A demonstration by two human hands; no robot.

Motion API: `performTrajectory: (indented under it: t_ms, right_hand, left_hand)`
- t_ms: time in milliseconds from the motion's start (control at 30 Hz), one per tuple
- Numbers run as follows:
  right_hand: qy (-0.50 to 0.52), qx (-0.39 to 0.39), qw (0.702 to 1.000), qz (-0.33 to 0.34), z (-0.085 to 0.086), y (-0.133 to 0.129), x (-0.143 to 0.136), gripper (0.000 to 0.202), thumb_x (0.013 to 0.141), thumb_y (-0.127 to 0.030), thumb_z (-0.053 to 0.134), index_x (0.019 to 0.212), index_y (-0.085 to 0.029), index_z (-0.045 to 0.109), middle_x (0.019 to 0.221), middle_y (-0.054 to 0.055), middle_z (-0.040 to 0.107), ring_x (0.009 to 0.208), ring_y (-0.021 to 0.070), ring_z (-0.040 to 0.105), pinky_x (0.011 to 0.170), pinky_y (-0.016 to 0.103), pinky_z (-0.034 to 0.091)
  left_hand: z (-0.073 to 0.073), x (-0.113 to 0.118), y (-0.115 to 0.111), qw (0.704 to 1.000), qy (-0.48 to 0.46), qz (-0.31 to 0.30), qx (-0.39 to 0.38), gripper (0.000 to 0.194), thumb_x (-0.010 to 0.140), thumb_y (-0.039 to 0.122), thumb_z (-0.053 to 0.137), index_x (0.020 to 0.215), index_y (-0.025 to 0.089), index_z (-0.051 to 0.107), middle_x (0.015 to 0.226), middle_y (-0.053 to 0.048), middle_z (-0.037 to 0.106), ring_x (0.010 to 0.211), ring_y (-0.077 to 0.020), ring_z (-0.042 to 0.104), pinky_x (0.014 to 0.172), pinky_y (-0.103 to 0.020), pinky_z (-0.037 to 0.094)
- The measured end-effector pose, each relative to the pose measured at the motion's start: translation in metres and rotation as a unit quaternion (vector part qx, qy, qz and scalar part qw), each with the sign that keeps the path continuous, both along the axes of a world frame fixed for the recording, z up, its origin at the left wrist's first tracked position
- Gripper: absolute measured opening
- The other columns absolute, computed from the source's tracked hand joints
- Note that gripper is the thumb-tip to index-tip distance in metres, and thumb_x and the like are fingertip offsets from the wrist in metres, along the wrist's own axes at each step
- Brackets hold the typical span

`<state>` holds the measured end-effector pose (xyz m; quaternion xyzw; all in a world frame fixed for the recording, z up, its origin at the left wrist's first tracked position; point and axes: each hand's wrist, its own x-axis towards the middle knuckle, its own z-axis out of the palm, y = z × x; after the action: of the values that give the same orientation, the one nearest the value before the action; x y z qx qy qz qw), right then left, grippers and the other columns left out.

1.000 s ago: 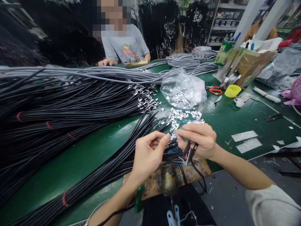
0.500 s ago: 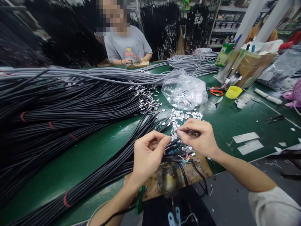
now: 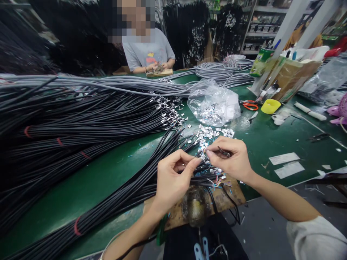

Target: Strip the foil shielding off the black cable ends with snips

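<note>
My left hand (image 3: 175,177) is closed in a pinch on the end of a black cable, whose length runs under the forearm (image 3: 135,247). A tiny silvery tip shows at its thumb. Just right of it, my right hand (image 3: 230,155) pinches a fine wire end (image 3: 205,151) between thumb and forefinger. A small dark metal tool (image 3: 224,151) is tucked in that hand; its kind is mostly hidden. Below both hands lie black cables with stripped coloured wires (image 3: 218,181), on a worn wooden board (image 3: 233,195). Silver foil scraps (image 3: 204,133) are scattered beyond the fingertips.
Bundles of black cables (image 3: 94,126) with red ties cover the left, grey cables (image 3: 108,85) behind them. A clear plastic bag (image 3: 214,103), orange-handled scissors (image 3: 251,105) and a yellow ring (image 3: 270,106) stand farther off. A glass jar (image 3: 196,207) is near me. A co-worker (image 3: 149,50) sits opposite.
Both hands have shifted very slightly right, still pinching close together. The wire end between the fingertips shows a little more. The co-worker's head and hands have moved a little.
</note>
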<state>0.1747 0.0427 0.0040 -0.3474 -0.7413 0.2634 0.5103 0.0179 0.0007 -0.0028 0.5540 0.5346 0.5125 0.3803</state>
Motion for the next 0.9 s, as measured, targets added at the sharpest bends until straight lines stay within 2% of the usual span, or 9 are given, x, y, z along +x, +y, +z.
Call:
performTrajectory:
  t_ms: [133, 300, 500, 600, 667, 733, 800, 900]
  right_hand:
    - [-0.015, -0.016, 0.999, 0.036, -0.001, 0.001, 0.002, 0.009, 0.065, -0.011, 0.061, 0.064, -0.016, 0.069, 0.060, 0.000, 0.062, 0.050, 0.0080, 0.050, 0.045, 0.021, 0.038]
    - [-0.007, -0.055, 0.998, 0.020, -0.001, 0.002, 0.001, 0.010, 0.071, -0.019, 0.063, 0.073, -0.015, 0.072, 0.059, 0.000, 0.063, 0.045, 0.0062, 0.045, 0.040, 0.020, 0.033]
    - [-0.031, 0.033, 0.998, 0.044, -0.004, 0.002, 0.003, 0.011, 0.068, -0.010, 0.063, 0.071, -0.016, 0.072, 0.062, 0.001, 0.065, 0.052, 0.0091, 0.055, 0.048, 0.023, 0.042]
    - [-0.031, 0.042, 0.999, 0.013, 0.003, 0.005, 0.009, 0.010, 0.070, -0.012, 0.064, 0.072, -0.018, 0.072, 0.063, 0.000, 0.066, 0.053, 0.0099, 0.055, 0.047, 0.023, 0.041]
    - [-0.018, 0.046, 0.998, -0.039, 0.008, 0.007, 0.014, 0.009, 0.075, -0.017, 0.063, 0.073, -0.018, 0.072, 0.063, 0.000, 0.065, 0.054, 0.0109, 0.055, 0.048, 0.025, 0.040]
    - [-0.021, 0.050, 0.996, -0.075, 0.009, 0.010, 0.016, 0.015, 0.082, -0.022, 0.059, 0.076, -0.019, 0.073, 0.064, 0.001, 0.065, 0.057, 0.0116, 0.056, 0.052, 0.026, 0.041]
    - [-0.041, 0.047, 0.996, -0.069, 0.007, 0.011, 0.016, 0.021, 0.088, -0.025, 0.052, 0.084, -0.019, 0.073, 0.072, 0.002, 0.068, 0.060, 0.0116, 0.057, 0.055, 0.026, 0.042]
    - [-0.088, 0.042, 0.995, -0.029, -0.001, 0.013, 0.014, 0.026, 0.091, -0.024, 0.046, 0.103, -0.017, 0.068, 0.084, 0.004, 0.070, 0.066, 0.0113, 0.061, 0.060, 0.025, 0.045]
  left_hand:
    - [0.002, 0.000, 0.001, 1.000, -0.005, 0.005, 0.001, 0.021, 0.074, 0.028, 0.064, 0.059, 0.015, 0.057, 0.048, 0.004, 0.051, 0.041, -0.0057, 0.043, 0.039, -0.016, 0.035]
    - [0.000, 0.001, 0.001, 1.000, -0.007, 0.002, -0.002, 0.020, 0.073, 0.028, 0.065, 0.059, 0.015, 0.057, 0.049, 0.004, 0.052, 0.041, -0.0056, 0.043, 0.039, -0.017, 0.035]
    - [-0.002, 0.000, 0.003, 1.000, -0.027, 0.003, -0.008, 0.021, 0.075, 0.029, 0.065, 0.061, 0.015, 0.056, 0.046, 0.005, 0.050, 0.039, -0.0057, 0.043, 0.039, -0.017, 0.034]
    - [-0.004, -0.005, 0.009, 1.000, -0.019, 0.011, -0.010, 0.024, 0.081, 0.033, 0.060, 0.065, 0.015, 0.058, 0.050, 0.003, 0.055, 0.044, -0.0078, 0.049, 0.045, -0.018, 0.040]
    - [-0.009, -0.010, 0.014, 0.998, 0.050, -0.020, -0.018, 0.032, 0.086, 0.037, 0.052, 0.065, 0.014, 0.062, 0.055, -0.001, 0.060, 0.050, -0.0101, 0.054, 0.051, -0.020, 0.042]
    - [-0.017, -0.016, 0.020, 0.983, 0.175, -0.047, -0.015, 0.038, 0.087, 0.041, 0.050, 0.064, 0.015, 0.065, 0.056, -0.002, 0.062, 0.050, -0.0110, 0.053, 0.052, -0.022, 0.040]
    - [-0.028, -0.020, 0.028, 0.951, 0.305, -0.041, 0.009, 0.031, 0.084, 0.040, 0.055, 0.069, 0.016, 0.069, 0.057, -0.002, 0.063, 0.050, -0.0117, 0.052, 0.055, -0.023, 0.038]
    - [-0.043, -0.023, 0.040, 0.912, 0.405, -0.052, 0.024, 0.018, 0.080, 0.034, 0.062, 0.083, 0.019, 0.072, 0.074, -0.005, 0.069, 0.064, -0.0157, 0.059, 0.065, -0.027, 0.042]
